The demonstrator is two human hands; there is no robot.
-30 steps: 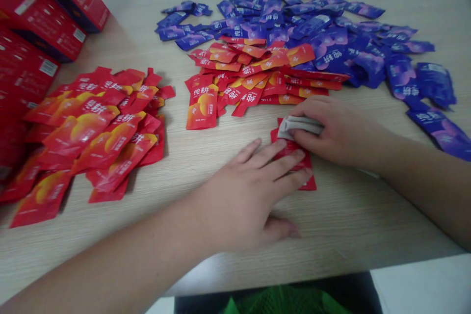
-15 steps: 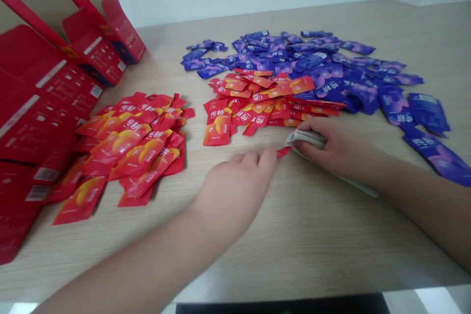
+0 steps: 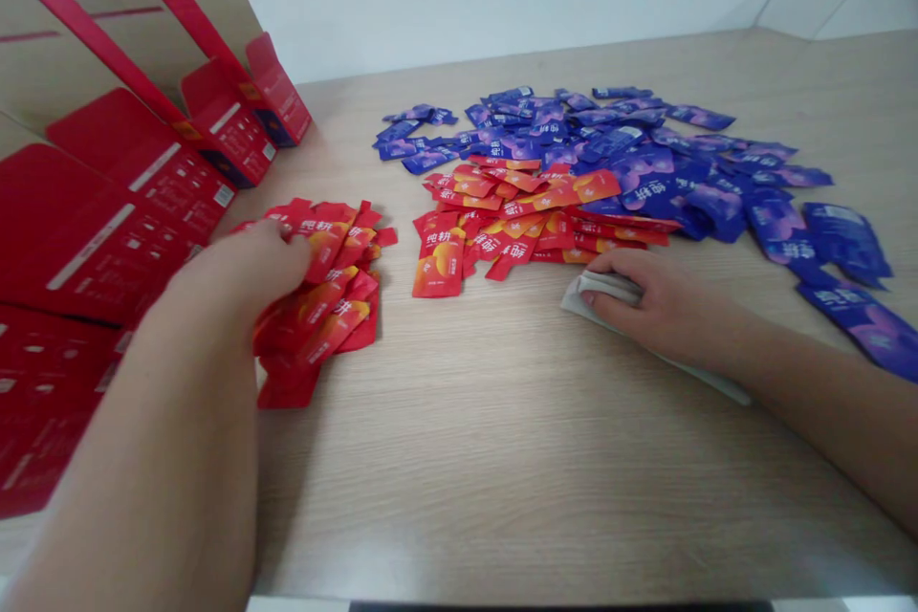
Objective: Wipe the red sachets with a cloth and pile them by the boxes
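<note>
At the left pile of red-and-orange sachets (image 3: 326,311), my left hand (image 3: 262,268) is closed with its fingertips at a red sachet (image 3: 322,234); the hand hides part of the pile and most of its own fingers. My right hand (image 3: 645,301) grips a folded white cloth (image 3: 599,292), thumb on top, low on the table. A tail of the cloth shows beneath the right forearm. Just beyond the right hand lies a second heap of red-and-orange sachets (image 3: 516,220). Purple sachets (image 3: 645,167) are spread behind and to the right of it.
Open red cardboard boxes (image 3: 100,239) stand in a row along the left side, flaps raised. A pale wall (image 3: 502,0) rises behind the wood-grain table (image 3: 502,459). One purple sachet (image 3: 861,325) lies near the right edge, close to my right forearm.
My left hand has moved left from beside the cloth to the left sachet pile. The red sachet end is gone from the cloth. My right hand keeps its hold, and the view has tilted slightly.
</note>
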